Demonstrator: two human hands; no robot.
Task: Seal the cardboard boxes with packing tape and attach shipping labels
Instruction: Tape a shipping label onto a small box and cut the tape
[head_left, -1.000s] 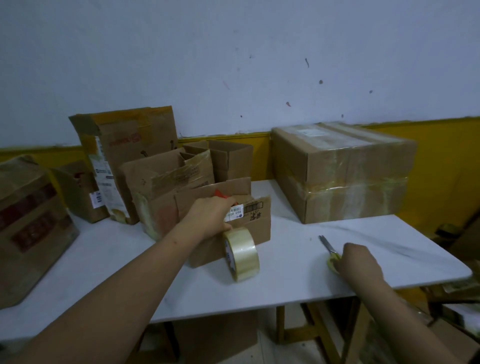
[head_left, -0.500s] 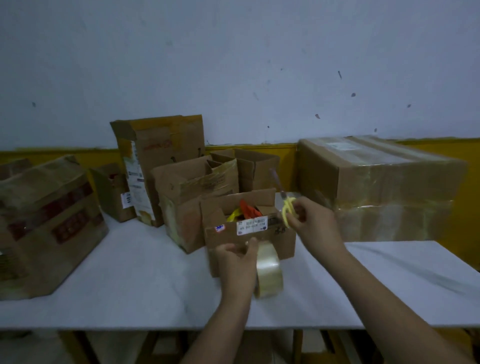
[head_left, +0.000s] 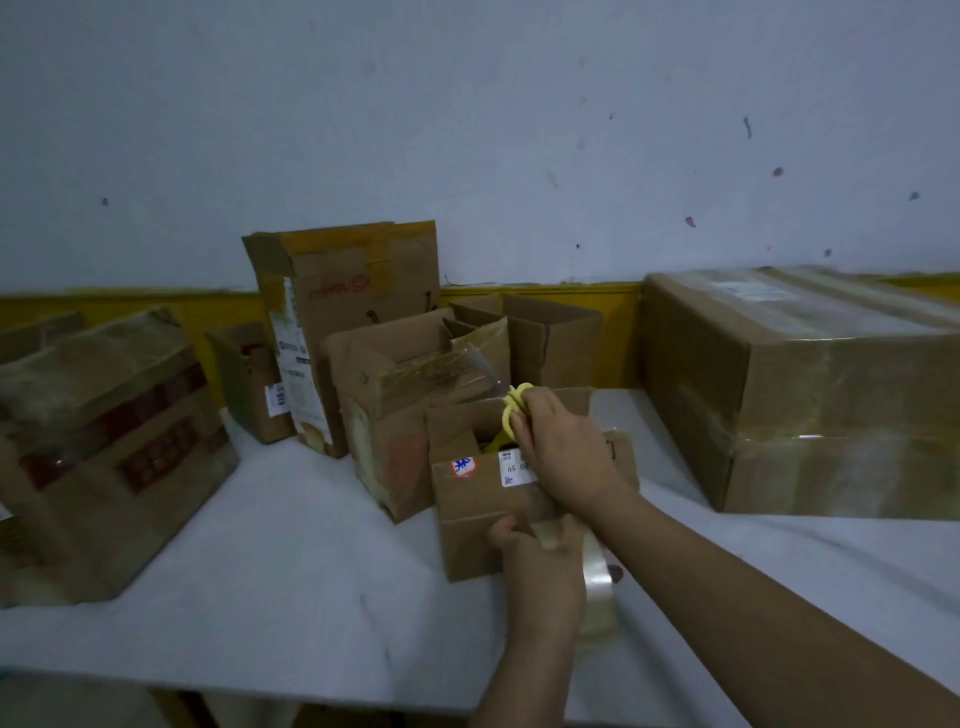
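The left hand (head_left: 540, 558) is gripping the tape roll (head_left: 595, 582), standing on edge on the white bench (head_left: 260, 597) against the small open box (head_left: 483, 499). The right hand (head_left: 558, 447) is clutching yellow-handled scissors (head_left: 511, 402) above that box's opening.

Matt cardboard box (head_left: 483, 519), glossy tape roll (head_left: 597, 587)

wall (head_left: 467, 130): pale, speckled | band (head_left: 540, 293): yellow, along wall base | table (head_left: 260, 597): white, against wall | light: dim
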